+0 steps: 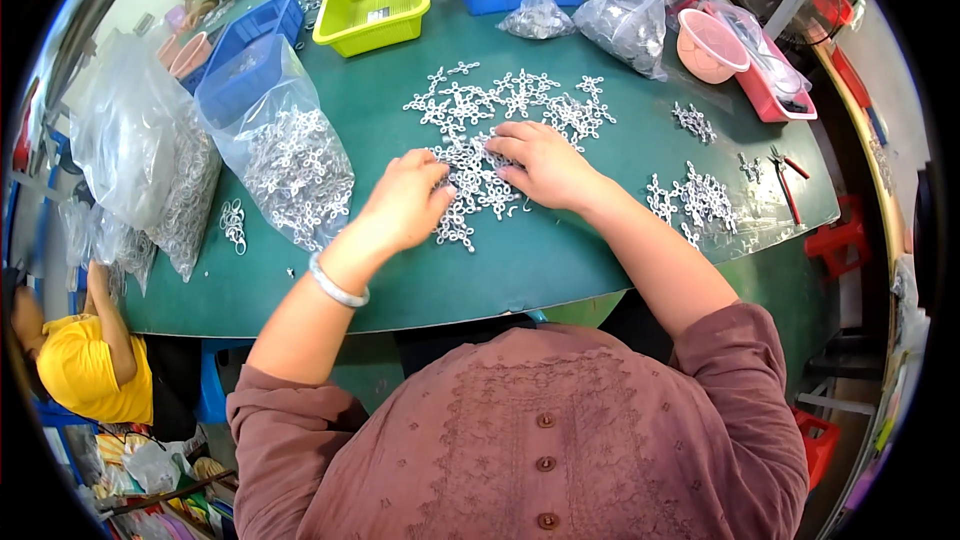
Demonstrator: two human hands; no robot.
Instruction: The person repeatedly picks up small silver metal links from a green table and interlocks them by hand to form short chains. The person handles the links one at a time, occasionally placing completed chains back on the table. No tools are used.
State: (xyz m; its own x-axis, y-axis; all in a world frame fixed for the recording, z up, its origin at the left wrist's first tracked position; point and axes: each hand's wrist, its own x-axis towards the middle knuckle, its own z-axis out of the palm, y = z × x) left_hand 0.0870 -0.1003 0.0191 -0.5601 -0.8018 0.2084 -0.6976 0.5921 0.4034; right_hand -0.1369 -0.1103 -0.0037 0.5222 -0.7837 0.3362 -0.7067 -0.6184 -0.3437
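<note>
Farther up the bench (540, 270) than the left hand (405, 202) there's a lime-green basin (375, 35), a blue tray (485, 0) just right of it. Well right of the right hand (538, 162) lie red-handled pliers (789, 198); past the bench's edge, a red stool (840, 240). Up and right of that hand sits a round pink basket (708, 62). Far left of the left hand I see a person in yellow (95, 368).

Cross-shaped metallic links (463, 153), a loose heap: small, silver-grey, loop-ended. From where I stood, they lay jumbled and overlapping in the middle of the green tabletop (375, 100), thinning into ragged clusters toward the far side.
</note>
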